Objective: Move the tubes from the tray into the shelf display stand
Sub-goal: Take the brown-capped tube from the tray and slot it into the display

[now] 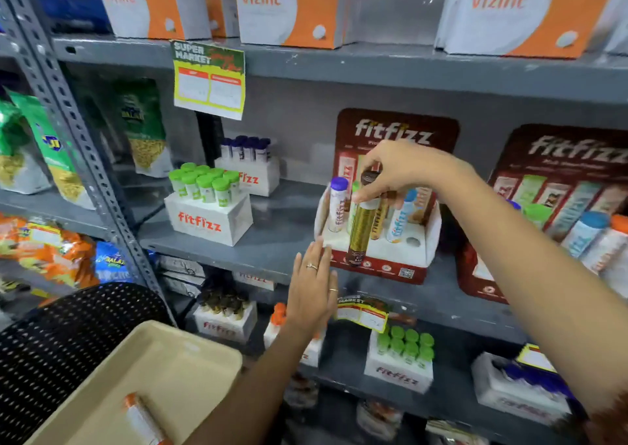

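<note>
Beige plastic tray [176, 370], 7 o'clock, carrying one orange-capped tube [141, 421]. Right hand [401, 172] pinching gold brown-capped tube [362, 227], lowering toward red-and-white fitfizz display stand [380, 257]; socket alignment needed next. Left hand [311, 291] reaching flat, empty.

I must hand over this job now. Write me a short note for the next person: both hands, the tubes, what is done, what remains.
Right hand: grips the gold tube by its cap, lowering it at the front of the display stand.
Left hand: open, fingertips at the stand's left edge.
Done: a purple-capped tube and others stand in the stand.
Left: seat the gold tube; one orange-capped tube lies in the tray.
</note>
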`<state>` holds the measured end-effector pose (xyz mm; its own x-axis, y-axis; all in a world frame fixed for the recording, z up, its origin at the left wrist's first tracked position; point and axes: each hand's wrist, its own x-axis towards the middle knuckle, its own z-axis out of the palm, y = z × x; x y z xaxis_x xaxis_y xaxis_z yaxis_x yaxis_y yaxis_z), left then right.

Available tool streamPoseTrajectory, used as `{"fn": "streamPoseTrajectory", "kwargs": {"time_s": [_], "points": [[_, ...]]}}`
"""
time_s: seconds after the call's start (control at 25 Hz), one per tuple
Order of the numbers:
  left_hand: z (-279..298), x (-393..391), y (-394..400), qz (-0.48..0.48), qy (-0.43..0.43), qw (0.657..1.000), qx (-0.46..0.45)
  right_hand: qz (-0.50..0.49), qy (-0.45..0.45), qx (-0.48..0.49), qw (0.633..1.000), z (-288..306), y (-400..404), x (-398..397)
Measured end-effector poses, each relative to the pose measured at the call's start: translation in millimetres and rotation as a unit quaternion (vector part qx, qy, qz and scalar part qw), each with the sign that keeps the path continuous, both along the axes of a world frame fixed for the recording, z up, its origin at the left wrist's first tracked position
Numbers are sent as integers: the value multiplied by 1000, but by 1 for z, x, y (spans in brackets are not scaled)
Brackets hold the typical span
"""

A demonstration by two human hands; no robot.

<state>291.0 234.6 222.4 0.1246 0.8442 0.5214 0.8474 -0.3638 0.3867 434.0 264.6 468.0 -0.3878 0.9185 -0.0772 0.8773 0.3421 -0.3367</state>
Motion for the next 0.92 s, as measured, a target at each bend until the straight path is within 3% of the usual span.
{"fn": "streamPoseTrajectory", "kwargs": {"time_s": [0.24, 0.52, 0.72, 0.92], "points": [[3, 102, 0, -113, 35, 993, -29, -131, -14, -5, 991, 8, -14, 97], [-12, 177, 7, -213, 70, 971, -81, -200, -24, -2, 980, 14, -23, 177], [-25, 203, 13, -202, 76, 968, -126, -231, -12, 12, 973, 7, -18, 206], [-30, 210, 21, -164, 112, 967, -156, -191, -79, 79, 975, -8, -15, 219]]}}
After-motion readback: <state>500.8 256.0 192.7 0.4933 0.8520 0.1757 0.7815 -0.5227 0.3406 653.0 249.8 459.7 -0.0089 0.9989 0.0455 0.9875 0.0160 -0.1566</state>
